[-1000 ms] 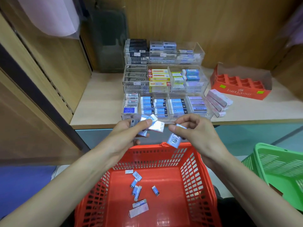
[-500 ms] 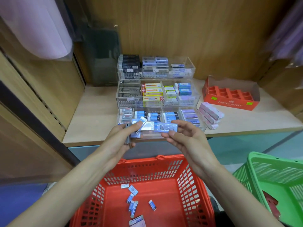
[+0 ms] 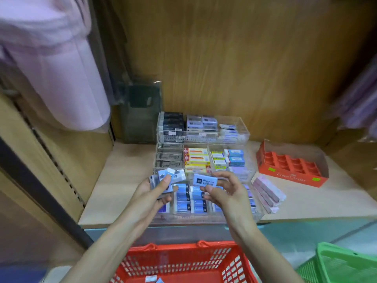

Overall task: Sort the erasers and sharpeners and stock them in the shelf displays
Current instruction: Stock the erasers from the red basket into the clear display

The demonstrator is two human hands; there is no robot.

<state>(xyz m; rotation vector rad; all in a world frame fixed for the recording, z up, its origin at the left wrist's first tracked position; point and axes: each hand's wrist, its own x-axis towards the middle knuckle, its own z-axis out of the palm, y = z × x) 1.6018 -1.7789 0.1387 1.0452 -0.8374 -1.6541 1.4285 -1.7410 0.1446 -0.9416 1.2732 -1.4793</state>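
Observation:
My left hand (image 3: pixel 157 190) grips a fanned bunch of several small blue and white erasers (image 3: pixel 170 174) over the front left of the clear tiered display (image 3: pixel 243 133). My right hand (image 3: pixel 224 188) pinches one blue eraser (image 3: pixel 205 180) between thumb and fingers, held flat above the front tier's blue eraser rows (image 3: pixel 190 199). The display's middle tier holds yellow and blue boxes; its back tier holds dark and grey ones. A red basket (image 3: pixel 183 260) sits below the shelf edge with a few erasers (image 3: pixel 152 279) left inside.
An orange Faber-Castell carton tray (image 3: pixel 289 166) stands at the right of the wooden shelf (image 3: pixel 122 176). Pink packs (image 3: pixel 267 190) lie beside the display. A green basket (image 3: pixel 338 264) is at the lower right. A pink garment (image 3: pixel 51 64) hangs at the upper left.
Both hands rose from above the red basket to over the display's front tier. The right hand turned its eraser flat and carried it forward.

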